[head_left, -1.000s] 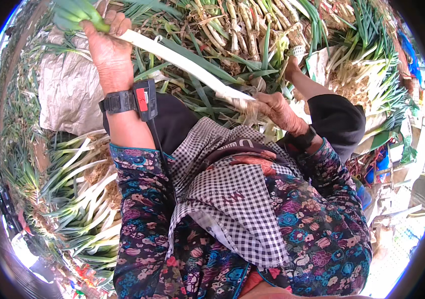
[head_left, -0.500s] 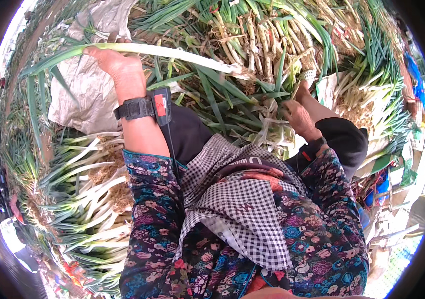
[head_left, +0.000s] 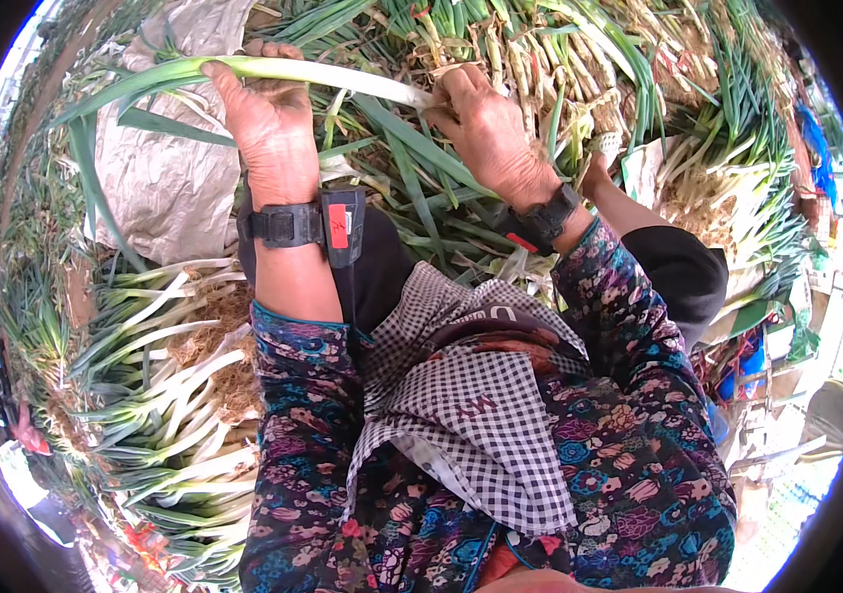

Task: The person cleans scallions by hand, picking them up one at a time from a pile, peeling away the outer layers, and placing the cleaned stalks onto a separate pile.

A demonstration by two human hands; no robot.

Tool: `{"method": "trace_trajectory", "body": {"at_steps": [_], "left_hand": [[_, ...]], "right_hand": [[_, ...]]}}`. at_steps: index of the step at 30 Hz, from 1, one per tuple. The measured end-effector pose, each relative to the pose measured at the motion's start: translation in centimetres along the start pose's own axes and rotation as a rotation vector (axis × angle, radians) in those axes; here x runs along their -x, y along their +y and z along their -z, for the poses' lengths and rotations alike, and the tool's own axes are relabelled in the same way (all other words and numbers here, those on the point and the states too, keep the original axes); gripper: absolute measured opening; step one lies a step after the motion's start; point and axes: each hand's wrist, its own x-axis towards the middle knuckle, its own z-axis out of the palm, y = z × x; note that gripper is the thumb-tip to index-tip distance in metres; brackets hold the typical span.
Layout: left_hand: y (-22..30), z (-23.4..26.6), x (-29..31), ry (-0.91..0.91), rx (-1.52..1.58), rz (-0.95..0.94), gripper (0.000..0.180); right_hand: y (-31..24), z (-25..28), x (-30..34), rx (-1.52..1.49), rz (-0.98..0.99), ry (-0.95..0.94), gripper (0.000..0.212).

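Note:
A long leek (head_left: 342, 71), white toward its root end and green toward its leaves, lies across both my hands. My left hand (head_left: 268, 119) is closed around it where white turns to green. Its leaves stretch left and hang over a pale sack. At the other end my right hand (head_left: 486, 124) pinches the root end, which the fingers hide. Both wrists wear black straps. Loose green leaves (head_left: 417, 188) lie below the held leek, between my knees.
Rooted leeks (head_left: 184, 395) are heaped at my left, with another pile (head_left: 708, 198) at the right. Beyond my hands lie bundles with brownish stalks (head_left: 530, 69). The crumpled pale sack (head_left: 169, 183) spreads at the left. My bent right knee (head_left: 674, 287) stands beside the right forearm.
My right hand has risen up and left from the leaves by my right leg to grip the leek's root end. My left hand has shifted slightly right, still holding the leek.

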Motion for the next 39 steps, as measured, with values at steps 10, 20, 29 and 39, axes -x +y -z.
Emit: {"method": "trace_trajectory", "body": {"at_steps": [10, 20, 29, 39], "left_hand": [[-1.2, -0.4, 0.5, 0.075, -0.026, -0.012, 0.044], [0.2, 0.6, -0.6, 0.164, -0.174, -0.048, 0.059], [0.3, 0.6, -1.8, 0.011, -0.316, -0.116, 0.052], [-1.3, -0.4, -1.9, 0.071, -0.274, -0.053, 0.052]], "right_hand": [[-0.6, 0.8, 2.5, 0.036, 0.048, -0.002, 0.022], [2.6, 3.2, 8.4, -0.262, 0.175, 0.207, 0.022], [6.1, 7.8, 11.0, -0.162, -0.066, -0.082, 0.032], [3.2, 2.8, 8.4, -0.151, -0.112, -0.161, 0.024]]}}
